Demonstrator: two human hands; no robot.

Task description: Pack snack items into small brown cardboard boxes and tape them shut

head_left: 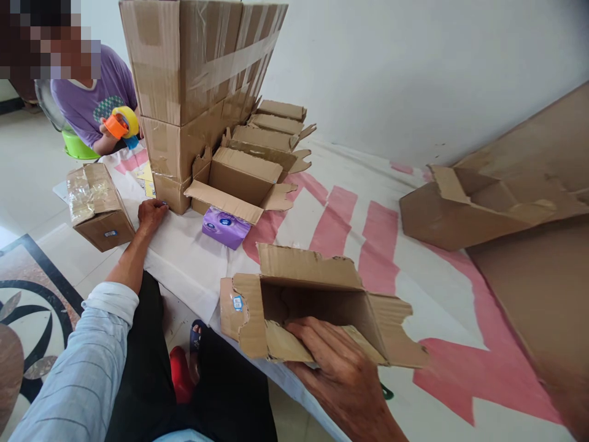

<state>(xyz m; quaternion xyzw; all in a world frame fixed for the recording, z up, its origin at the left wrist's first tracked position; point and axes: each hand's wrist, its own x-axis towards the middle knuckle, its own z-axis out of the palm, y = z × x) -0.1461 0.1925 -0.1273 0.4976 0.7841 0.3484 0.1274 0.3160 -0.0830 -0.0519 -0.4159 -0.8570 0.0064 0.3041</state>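
Open box [317, 302] held at its near side by the right hand [343, 362]

A white sheet with pink stripes [416, 301] covers the work surface. On it, toward the back left, stands a tall stack of taped boxes [184, 80], and at the far right lies large cardboard [524, 276] with upturned flaps. Behind the stack, a co-worker [108, 73] in a purple shirt holds a tape dispenser. Just right of the stack runs a row of open boxes [246, 175], their torn flaps sticking up and out.

The open box sits at the near edge of the sheet, its flaps folded outward and its mouth facing up. The right hand pinches its near side, fingers over the flap and thumb outside. A taped box [99, 202] stands at the left edge of the sheet, near the left hand [153, 215]. That hand is by the stack's bottom corner, fingers bent; whether they pinch anything, I cannot tell. A purple box [225, 227] sits against the front of the row.

Smallest are the orange tape dispenser [116, 127] with its yellow roll [130, 120] and, on the open box's left end, a blue-edged label [238, 303].
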